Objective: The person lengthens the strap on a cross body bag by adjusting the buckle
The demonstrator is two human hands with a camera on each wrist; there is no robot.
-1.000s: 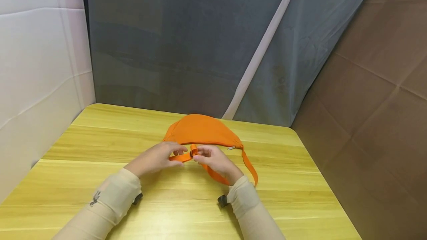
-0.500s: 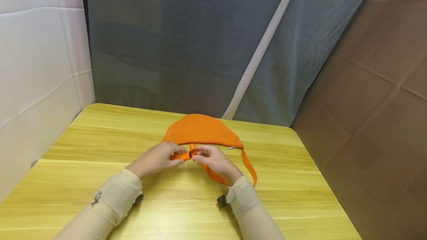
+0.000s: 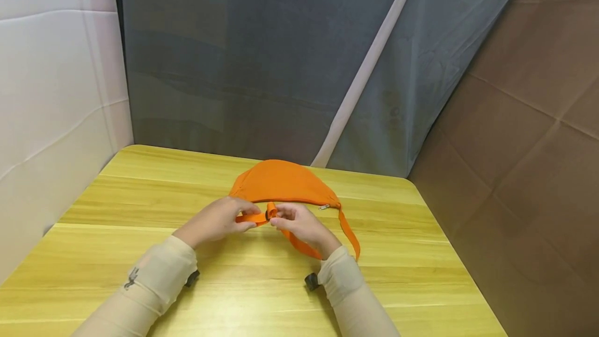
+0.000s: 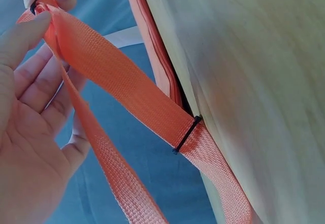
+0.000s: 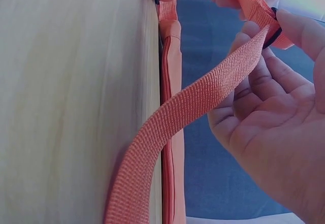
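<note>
An orange waist bag [image 3: 285,181] lies on the table, its curved side away from me and its zip pull [image 3: 324,207] at the right. Just in front of it, both hands hold its orange strap [image 3: 250,218] off the tabletop. My left hand [image 3: 220,220] pinches the webbing between thumb and fingers, left of a small black buckle [image 5: 272,28]. With thumb and forefinger my right hand [image 3: 301,224] grips the strap at that buckle, where a short loop of webbing stands up. In the left wrist view a black slider [image 4: 188,134] sits further along the strap.
The yellow wood-grain table [image 3: 398,285] has its back edge just behind the bag. A grey cloth [image 3: 262,66] hangs behind, a white one [image 3: 56,92] at the left and a brown one [image 3: 524,144] at the right.
My left hand has shifted very slightly right, then back left, with the strap in its fingers. The right hand and the bag stay nearly where they were.
</note>
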